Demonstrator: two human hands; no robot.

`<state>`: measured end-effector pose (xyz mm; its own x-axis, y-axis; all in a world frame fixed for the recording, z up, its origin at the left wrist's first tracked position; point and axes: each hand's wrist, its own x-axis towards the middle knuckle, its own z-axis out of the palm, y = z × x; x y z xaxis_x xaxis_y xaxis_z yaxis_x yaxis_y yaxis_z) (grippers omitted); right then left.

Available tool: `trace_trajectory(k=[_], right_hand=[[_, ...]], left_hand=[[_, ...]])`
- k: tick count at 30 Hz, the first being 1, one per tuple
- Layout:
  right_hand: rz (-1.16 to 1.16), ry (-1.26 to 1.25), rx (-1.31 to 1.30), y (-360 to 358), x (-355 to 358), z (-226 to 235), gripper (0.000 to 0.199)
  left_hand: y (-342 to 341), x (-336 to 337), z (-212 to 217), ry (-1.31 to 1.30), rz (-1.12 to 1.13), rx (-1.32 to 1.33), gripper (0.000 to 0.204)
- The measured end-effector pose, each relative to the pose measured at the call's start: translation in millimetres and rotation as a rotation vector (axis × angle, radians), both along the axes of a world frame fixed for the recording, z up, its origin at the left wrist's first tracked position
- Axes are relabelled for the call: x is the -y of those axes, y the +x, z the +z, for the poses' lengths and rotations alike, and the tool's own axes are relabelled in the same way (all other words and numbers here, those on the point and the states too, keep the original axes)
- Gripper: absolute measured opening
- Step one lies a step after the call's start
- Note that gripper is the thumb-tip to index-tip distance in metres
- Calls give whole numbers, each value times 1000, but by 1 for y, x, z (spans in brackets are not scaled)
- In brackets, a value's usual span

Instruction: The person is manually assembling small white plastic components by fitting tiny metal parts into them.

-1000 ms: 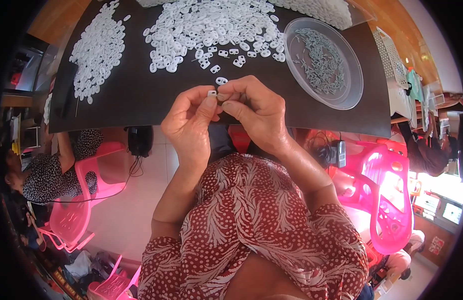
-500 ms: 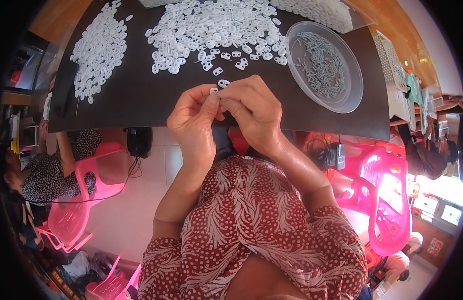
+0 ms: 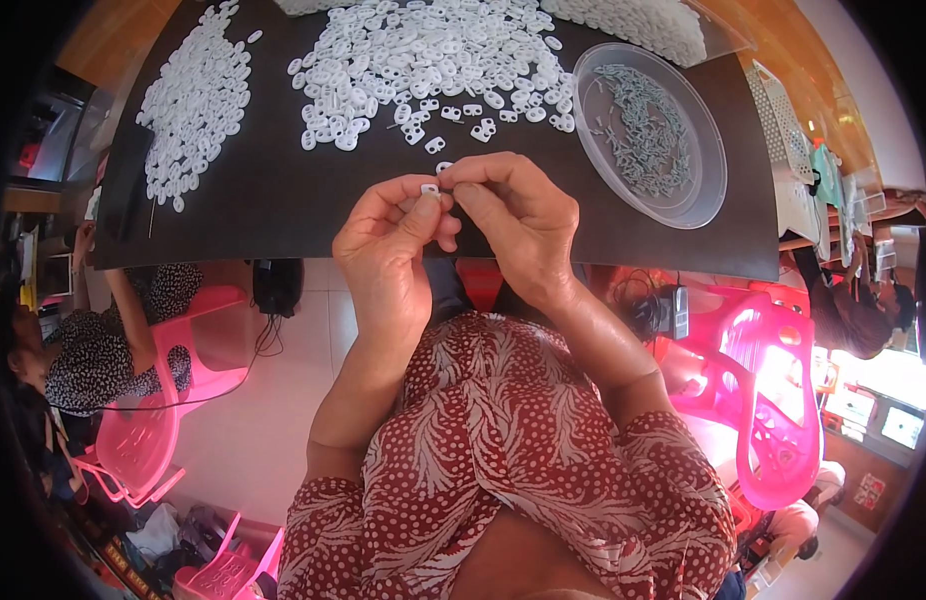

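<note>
On the left, a person (image 3: 88,360) in black-and-white patterned clothing is beside a pink plastic chair (image 3: 138,440), with part of another pink chair (image 3: 223,574) lower down. A black object (image 3: 280,288) trails cables over the pale tiled floor (image 3: 273,440). The right side shows a bright pink chair (image 3: 780,482), a white perforated panel (image 3: 780,130) and a second person (image 3: 841,318).

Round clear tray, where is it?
In the head view, the clear tray is on the dark table, at the right, beside the middle pile of white pieces.
</note>
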<state>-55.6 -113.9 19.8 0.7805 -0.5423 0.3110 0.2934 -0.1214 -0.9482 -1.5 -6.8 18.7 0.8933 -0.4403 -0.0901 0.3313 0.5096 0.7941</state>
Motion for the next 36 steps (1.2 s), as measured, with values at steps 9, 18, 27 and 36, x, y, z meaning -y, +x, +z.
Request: trace_trajectory(k=[9,18,27,36], right_hand=[[127,-174,13,-5,15,3,14],[116,18,-173,-15,15,10,24],[105,-75,-167,-16,14,4,24],[84,-119,-139,-16,11,5,22]], left_hand=[[2,-3,-1,-67,-100,-107,11],[-3,-2,1,54,-27,85,11],[-3,-4,1,107,8,166,8],[-7,-3,3,150,25,222,11]])
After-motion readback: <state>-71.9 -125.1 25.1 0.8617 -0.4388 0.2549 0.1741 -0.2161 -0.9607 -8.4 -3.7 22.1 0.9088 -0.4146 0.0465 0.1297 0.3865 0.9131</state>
